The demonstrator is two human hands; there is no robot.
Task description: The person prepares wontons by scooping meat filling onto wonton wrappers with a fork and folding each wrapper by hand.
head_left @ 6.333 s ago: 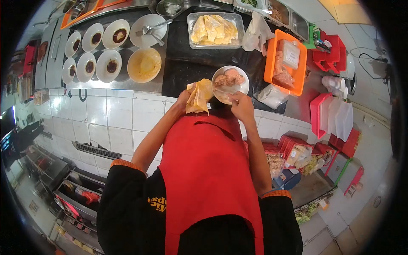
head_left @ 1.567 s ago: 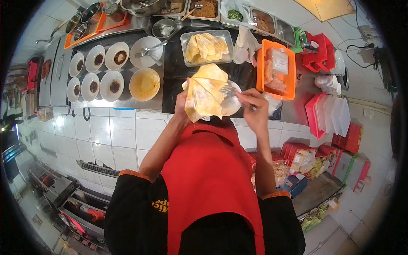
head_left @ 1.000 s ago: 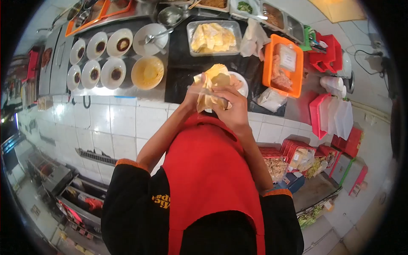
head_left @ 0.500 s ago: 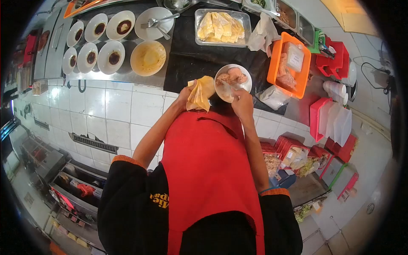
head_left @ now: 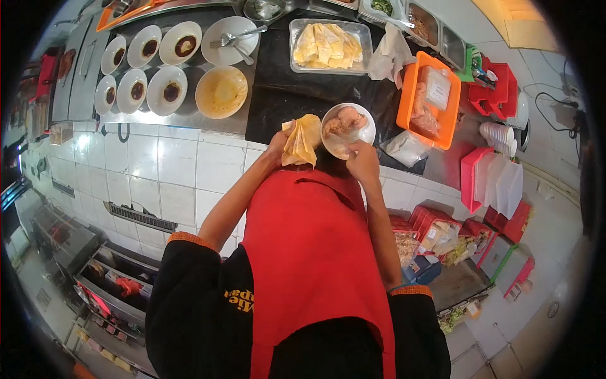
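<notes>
My left hand (head_left: 278,144) grips a stack of thin yellow wrapper sheets (head_left: 302,140) that fans out above the apron. Just right of it, my right hand (head_left: 362,158) is closed at the lower edge of a white bowl (head_left: 331,148) of pinkish filling (head_left: 347,121). A utensil seems to be pinched in its fingers and reaches into the bowl, but it is blurred. Beyond the bowl, a clear tray (head_left: 295,62) holds folded yellow pieces (head_left: 328,45).
At the left stand several white bowls (head_left: 166,91) with dark sauce, a yellow-stained bowl (head_left: 221,92) and a plate with cutlery (head_left: 218,31). An orange tray (head_left: 447,126), a plastic bag (head_left: 405,148) and red baskets (head_left: 495,88) lie to the right.
About a second ago both hands were together at the wrappers. Now they are apart, with my right hand back at the bowl. Since the last earlier frame the view has shifted only slightly.
</notes>
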